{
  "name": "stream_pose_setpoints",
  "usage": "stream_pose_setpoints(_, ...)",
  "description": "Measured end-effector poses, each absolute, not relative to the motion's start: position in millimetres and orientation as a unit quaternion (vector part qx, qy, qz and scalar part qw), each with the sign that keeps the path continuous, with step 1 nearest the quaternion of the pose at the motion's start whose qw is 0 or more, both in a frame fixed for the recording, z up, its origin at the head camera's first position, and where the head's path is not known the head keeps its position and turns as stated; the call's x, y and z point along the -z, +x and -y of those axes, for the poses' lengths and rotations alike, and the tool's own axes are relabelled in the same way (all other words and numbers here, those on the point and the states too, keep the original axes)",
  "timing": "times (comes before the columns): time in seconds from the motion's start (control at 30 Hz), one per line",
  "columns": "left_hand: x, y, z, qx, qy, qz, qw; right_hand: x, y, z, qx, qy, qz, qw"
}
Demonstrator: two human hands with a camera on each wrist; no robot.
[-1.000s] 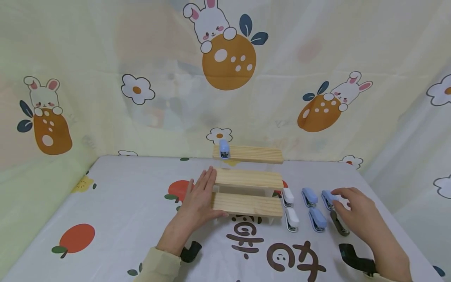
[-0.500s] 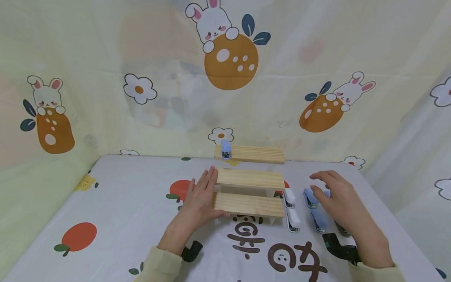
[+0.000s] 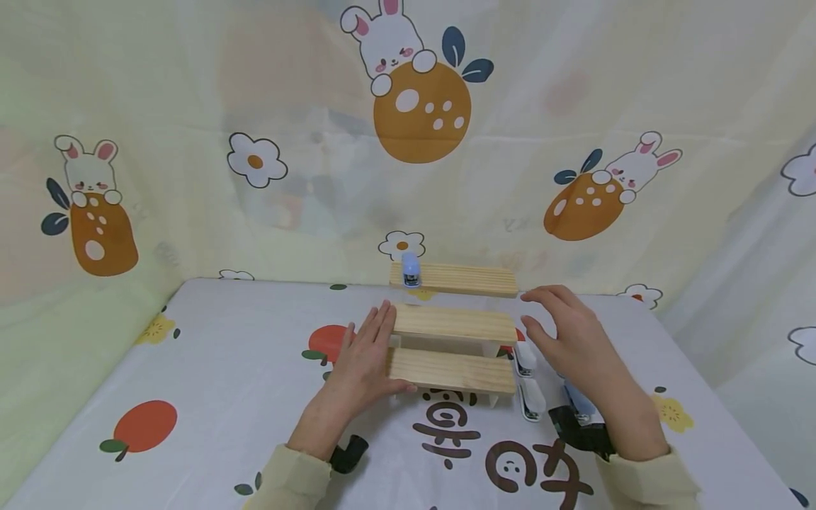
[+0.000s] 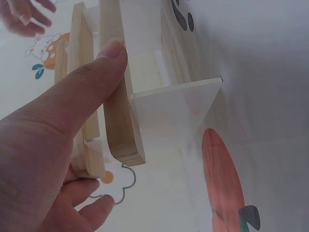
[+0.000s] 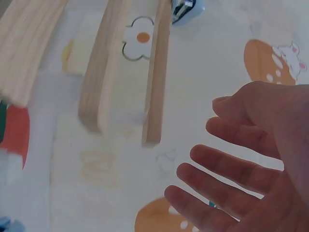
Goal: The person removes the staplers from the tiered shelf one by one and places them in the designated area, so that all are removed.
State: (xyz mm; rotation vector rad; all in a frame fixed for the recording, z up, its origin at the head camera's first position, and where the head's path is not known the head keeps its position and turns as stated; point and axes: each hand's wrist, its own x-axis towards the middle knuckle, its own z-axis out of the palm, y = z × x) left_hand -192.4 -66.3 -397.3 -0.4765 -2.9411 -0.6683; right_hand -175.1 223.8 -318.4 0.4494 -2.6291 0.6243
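Observation:
A three-step wooden display rack [image 3: 452, 372] with white supports stands mid-table. My left hand [image 3: 363, 368] rests against its left end with fingers extended. In the left wrist view, the thumb [image 4: 91, 82] lies across the lowest plank's front edge, and the other fingers reach the middle plank's end. One small light-blue stapler [image 3: 411, 269] sits at the left of the top plank. Beside the rack's right end hovers my right hand [image 3: 574, 347], fingers loosely spread with nothing between them. Below it lie two white staplers [image 3: 531, 398] and a blue stapler [image 3: 579, 402], partly covered by the hand and wrist.
A patterned cloth [image 3: 210, 397] covers the table, and a cartoon-print curtain [image 3: 306, 106] hangs behind the rack. Black wrist mounts [image 3: 348, 455] are at both wrists. Other staplers on the right are hidden behind the right hand and forearm.
My right hand has left the rightmost blue stapler and moved left and away from me towards the rack's right end, nothing visible in it. The left hand stays on the rack.

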Motion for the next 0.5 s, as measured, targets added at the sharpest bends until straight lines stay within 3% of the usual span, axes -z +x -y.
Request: stream_pose_setpoints(0.5, 398, -193, 67, 0.215, -0.156, 0.963, 0.045, 311, -196, -180, -0.235, 0.202, 0.933, 0.182)
